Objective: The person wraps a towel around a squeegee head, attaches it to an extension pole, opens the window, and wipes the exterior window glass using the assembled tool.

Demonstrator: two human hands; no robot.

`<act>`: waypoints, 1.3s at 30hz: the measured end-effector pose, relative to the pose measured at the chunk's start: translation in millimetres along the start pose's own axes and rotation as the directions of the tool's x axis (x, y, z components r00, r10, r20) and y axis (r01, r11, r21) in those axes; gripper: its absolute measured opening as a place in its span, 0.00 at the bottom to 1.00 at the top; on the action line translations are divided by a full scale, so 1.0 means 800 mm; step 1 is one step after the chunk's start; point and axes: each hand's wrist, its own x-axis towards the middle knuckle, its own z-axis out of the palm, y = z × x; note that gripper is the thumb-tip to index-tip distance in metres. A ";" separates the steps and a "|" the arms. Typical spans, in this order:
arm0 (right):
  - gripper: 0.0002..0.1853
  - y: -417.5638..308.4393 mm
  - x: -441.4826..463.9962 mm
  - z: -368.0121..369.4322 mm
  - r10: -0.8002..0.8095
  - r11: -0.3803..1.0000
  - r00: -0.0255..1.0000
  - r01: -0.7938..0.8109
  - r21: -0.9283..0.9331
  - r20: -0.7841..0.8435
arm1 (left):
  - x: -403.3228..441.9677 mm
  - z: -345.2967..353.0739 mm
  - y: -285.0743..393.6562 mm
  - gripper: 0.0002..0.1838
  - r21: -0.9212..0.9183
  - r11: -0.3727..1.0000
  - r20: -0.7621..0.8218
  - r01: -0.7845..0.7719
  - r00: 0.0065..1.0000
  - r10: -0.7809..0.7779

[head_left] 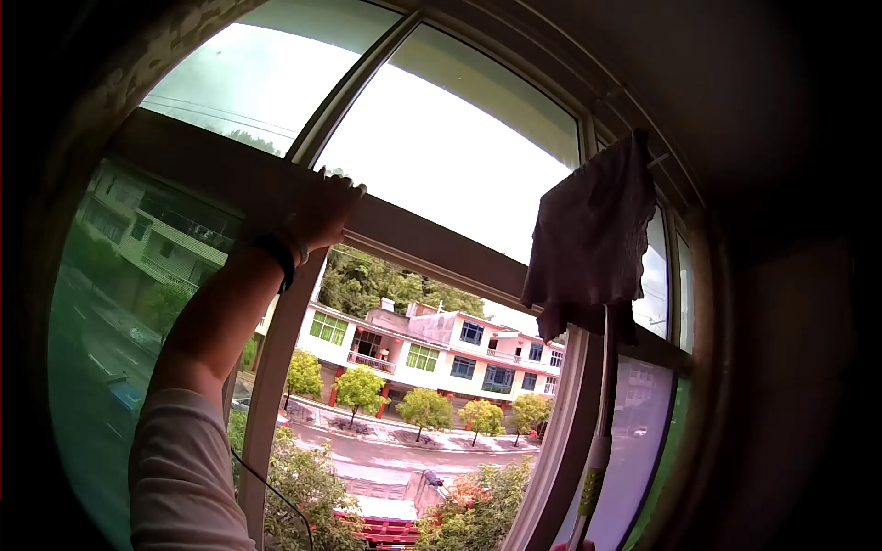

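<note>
My left hand (323, 213) is raised, its fingers hooked over the horizontal bar (413, 241) of the window frame. A dark band circles that wrist. On the right, a long mop pole (602, 404) with a patterned grip slants upward, a dark, damp-looking cloth (593, 234) draped over its top end. The cloth hangs before the upper pane and covers part of the bar. Only a sliver of my right hand (574, 546) shows at the bottom edge, around the pole; most of its fingers are out of view.
The lower middle of the window stands open between two uprights, with trees, a road and a pale building (450, 344) outside. Tinted panes (138, 275) flank the opening. A thin dark cable (276, 491) hangs near my left sleeve. A dark wall is at the right.
</note>
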 end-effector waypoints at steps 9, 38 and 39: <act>0.41 -0.215 0.226 0.140 -0.451 0.657 0.831 0.556 -0.509 0.326 | -0.003 -0.008 -0.009 0.30 -0.059 0.998 0.024 0.013 1.000 -0.011; 0.51 -0.298 0.323 0.343 -0.240 -0.183 0.760 0.576 -0.797 0.604 | 0.001 0.015 -0.010 0.25 0.034 0.999 -0.019 0.011 1.000 -0.011; 0.52 -0.283 0.291 0.327 -0.278 -0.352 0.704 0.559 -0.751 0.654 | 0.001 0.020 -0.012 0.24 0.022 1.000 -0.067 0.020 0.998 -0.018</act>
